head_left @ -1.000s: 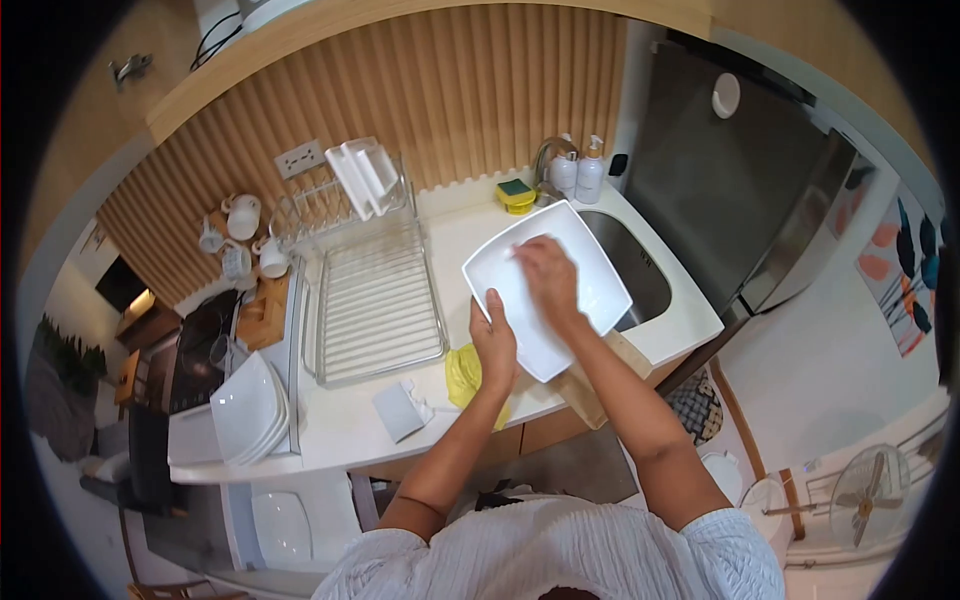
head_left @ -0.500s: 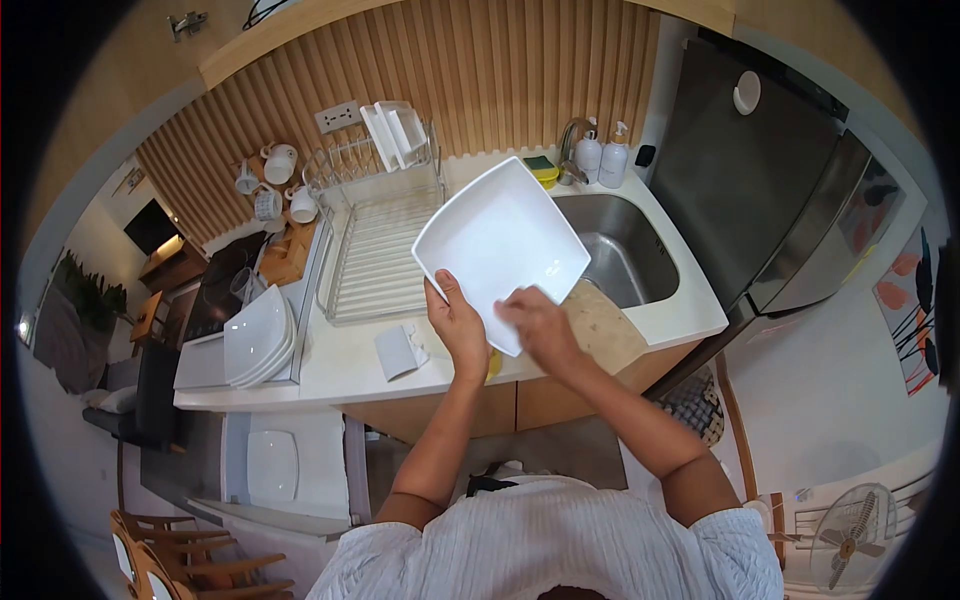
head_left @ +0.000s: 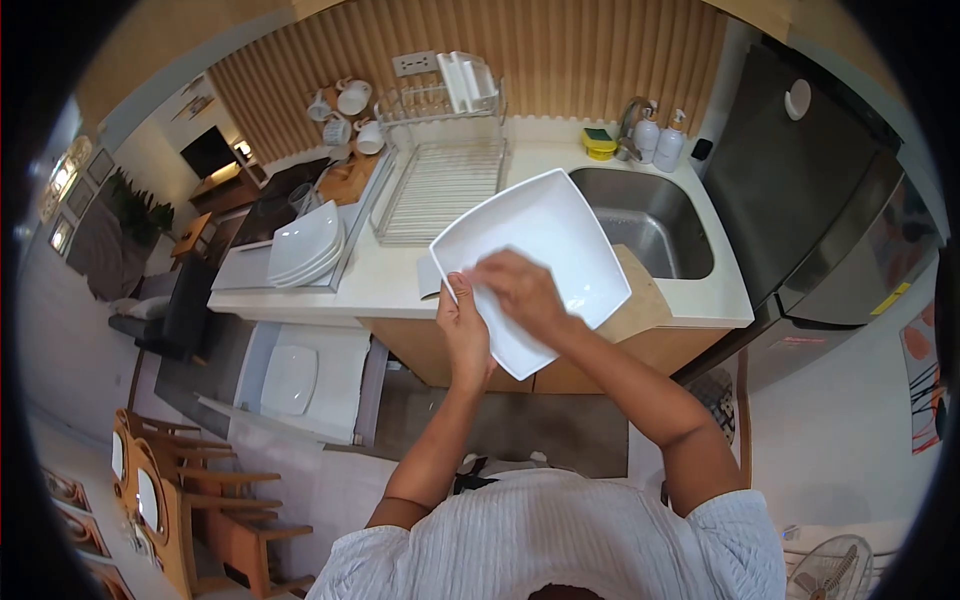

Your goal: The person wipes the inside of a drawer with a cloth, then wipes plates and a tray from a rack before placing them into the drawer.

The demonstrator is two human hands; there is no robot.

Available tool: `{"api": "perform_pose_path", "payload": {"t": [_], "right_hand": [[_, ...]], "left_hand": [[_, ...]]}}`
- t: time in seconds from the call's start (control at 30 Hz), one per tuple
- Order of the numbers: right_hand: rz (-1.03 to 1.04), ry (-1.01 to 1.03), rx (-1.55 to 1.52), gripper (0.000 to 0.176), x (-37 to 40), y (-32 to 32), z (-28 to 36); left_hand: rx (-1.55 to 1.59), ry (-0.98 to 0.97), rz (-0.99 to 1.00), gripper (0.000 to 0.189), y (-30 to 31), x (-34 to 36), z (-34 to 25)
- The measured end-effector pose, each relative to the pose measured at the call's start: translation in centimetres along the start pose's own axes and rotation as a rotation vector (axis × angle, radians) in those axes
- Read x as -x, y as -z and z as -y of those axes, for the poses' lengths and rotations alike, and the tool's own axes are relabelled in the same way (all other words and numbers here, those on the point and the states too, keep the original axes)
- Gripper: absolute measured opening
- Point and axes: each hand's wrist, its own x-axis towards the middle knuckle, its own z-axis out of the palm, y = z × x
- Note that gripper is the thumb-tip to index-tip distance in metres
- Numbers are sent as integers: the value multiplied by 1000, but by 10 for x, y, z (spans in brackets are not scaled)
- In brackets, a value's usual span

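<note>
The left hand [head_left: 466,335] grips the left corner of a white bowl [head_left: 560,225], thumb over the rim, its other fingers mostly hidden underneath. The right hand [head_left: 525,293] bends its fingers over the bowl's inside; blur hides whether they pinch anything. The bowl is held tilted above the front edge of the worktop [head_left: 375,285], near the sink [head_left: 645,228]. Its glossy sides look slippery, so a firm rim hold and light, even pressure from the right hand seem best.
</note>
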Motion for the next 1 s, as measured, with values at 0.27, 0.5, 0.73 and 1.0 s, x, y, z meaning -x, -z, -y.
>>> {"api": "perform_pose_path", "payload": {"t": [0.27, 0.5, 0.73, 1.0], "right_hand": [[421, 86, 120, 15, 20, 25, 30], [164, 581, 159, 21, -50, -75, 128], [229, 442, 201, 20, 22, -164, 230], [363, -95, -397, 19, 68, -222, 382]], "left_hand": [[-131, -189, -153, 46, 98, 17, -69], [-132, -144, -162, 44, 182, 71, -130], [-94, -292, -407, 40, 288, 120, -188], [-203, -341, -527, 39, 349, 148, -217]]}}
